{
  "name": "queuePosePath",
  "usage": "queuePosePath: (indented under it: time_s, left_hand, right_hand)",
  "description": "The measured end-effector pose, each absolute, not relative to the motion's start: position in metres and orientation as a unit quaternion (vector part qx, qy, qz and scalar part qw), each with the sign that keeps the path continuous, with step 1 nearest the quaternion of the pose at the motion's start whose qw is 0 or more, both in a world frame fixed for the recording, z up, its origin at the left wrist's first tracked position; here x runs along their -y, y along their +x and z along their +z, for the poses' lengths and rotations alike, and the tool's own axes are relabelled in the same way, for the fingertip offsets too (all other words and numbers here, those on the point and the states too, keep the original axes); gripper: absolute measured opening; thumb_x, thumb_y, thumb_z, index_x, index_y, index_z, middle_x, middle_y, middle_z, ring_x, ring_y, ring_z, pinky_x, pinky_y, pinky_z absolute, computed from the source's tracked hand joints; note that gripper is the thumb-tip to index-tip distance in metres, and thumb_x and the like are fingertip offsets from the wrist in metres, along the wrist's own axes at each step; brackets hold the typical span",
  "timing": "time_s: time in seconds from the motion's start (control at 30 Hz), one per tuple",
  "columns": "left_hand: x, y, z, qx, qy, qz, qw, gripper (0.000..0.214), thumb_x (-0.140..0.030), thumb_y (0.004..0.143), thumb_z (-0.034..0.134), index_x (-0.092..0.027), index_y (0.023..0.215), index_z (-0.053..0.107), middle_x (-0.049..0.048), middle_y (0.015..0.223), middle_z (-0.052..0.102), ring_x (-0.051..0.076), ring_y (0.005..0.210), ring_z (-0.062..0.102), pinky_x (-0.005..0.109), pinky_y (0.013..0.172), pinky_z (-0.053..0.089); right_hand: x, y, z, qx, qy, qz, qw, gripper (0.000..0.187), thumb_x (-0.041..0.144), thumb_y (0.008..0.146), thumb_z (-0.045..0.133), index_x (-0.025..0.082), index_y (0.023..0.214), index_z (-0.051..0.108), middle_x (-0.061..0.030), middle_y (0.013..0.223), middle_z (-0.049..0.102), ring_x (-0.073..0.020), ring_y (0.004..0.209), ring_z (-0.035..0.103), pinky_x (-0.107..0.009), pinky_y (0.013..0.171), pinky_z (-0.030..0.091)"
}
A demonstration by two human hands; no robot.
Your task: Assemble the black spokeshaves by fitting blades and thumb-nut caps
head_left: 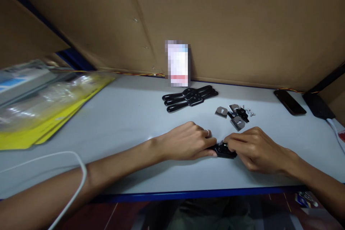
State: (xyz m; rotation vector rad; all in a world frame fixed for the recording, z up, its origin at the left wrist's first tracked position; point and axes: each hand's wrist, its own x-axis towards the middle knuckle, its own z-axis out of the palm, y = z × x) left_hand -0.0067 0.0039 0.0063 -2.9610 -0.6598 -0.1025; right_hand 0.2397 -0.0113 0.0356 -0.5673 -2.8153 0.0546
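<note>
A black spokeshave body (225, 152) lies near the table's front edge, between my two hands. My left hand (192, 142) is closed round its left handle, which the fingers mostly cover. The fingers of my right hand (254, 149) are pinched over the body's middle, at a small silver screw (224, 144); the right handle is hidden beneath that hand. Just beyond are loose slotted blades (221, 111), black cap pieces (242, 114) and several small silver screws (250, 112). Farther back, several black spokeshave bodies (191, 97) lie side by side.
A blurred-out upright card or screen (178, 64) leans on the brown back panel. At the right lie a dark phone (289, 102) and a black box with a cable (319, 105). Yellow sheets (54, 125) under clear plastic occupy the left. A white cable (83, 176) crosses my left forearm.
</note>
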Motion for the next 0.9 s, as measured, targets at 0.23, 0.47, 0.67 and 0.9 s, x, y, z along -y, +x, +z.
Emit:
queuePosePath:
  time_s: [0.23, 0.47, 0.67, 0.9]
  left_hand:
    - [-0.004, -0.007, 0.006, 0.22, -0.974, -0.031, 0.038, 0.048, -0.05, 0.107, 0.03, -0.018, 0.091, 0.062, 0.0016, 0.077, 0.068, 0.014, 0.058, 0.062, 0.033, 0.051, 0.029]
    - [-0.004, -0.007, 0.005, 0.217, -0.974, -0.044, 0.039, 0.051, -0.05, 0.107, 0.028, -0.018, 0.09, 0.063, 0.0012, 0.075, 0.067, 0.014, 0.056, 0.06, 0.033, 0.05, 0.028]
    - [-0.004, -0.007, 0.004, 0.221, -0.974, -0.04, 0.038, 0.051, -0.05, 0.107, 0.029, -0.018, 0.091, 0.064, 0.0016, 0.075, 0.067, 0.015, 0.054, 0.059, 0.032, 0.05, 0.027]
    - [-0.004, -0.008, 0.004, 0.224, -0.972, -0.037, 0.055, 0.046, -0.05, 0.107, 0.032, -0.018, 0.094, 0.063, 0.0013, 0.071, 0.066, 0.015, 0.053, 0.059, 0.034, 0.049, 0.024]
  right_hand:
    - [0.015, 0.237, 0.037, 0.975, -0.19, 0.069, 0.089, 0.02, 0.005, 0.087, 0.045, 0.017, 0.091, 0.061, -0.0017, 0.077, 0.063, -0.0121, 0.056, 0.042, -0.03, 0.053, 0.028]
    - [0.014, 0.233, 0.03, 0.969, -0.217, 0.091, 0.079, 0.023, 0.01, 0.095, 0.044, 0.015, 0.104, 0.064, -0.0051, 0.089, 0.063, -0.014, 0.066, 0.049, -0.029, 0.056, 0.032]
    - [0.015, 0.231, 0.027, 0.963, -0.238, 0.095, 0.086, 0.034, 0.002, 0.09, 0.04, 0.014, 0.112, 0.063, -0.0066, 0.09, 0.062, -0.0156, 0.069, 0.051, -0.028, 0.058, 0.034]
    - [0.017, 0.231, 0.027, 0.937, -0.304, 0.138, 0.098, 0.028, 0.006, 0.093, 0.044, 0.013, 0.114, 0.06, -0.0095, 0.102, 0.06, -0.0159, 0.075, 0.054, -0.029, 0.066, 0.041]
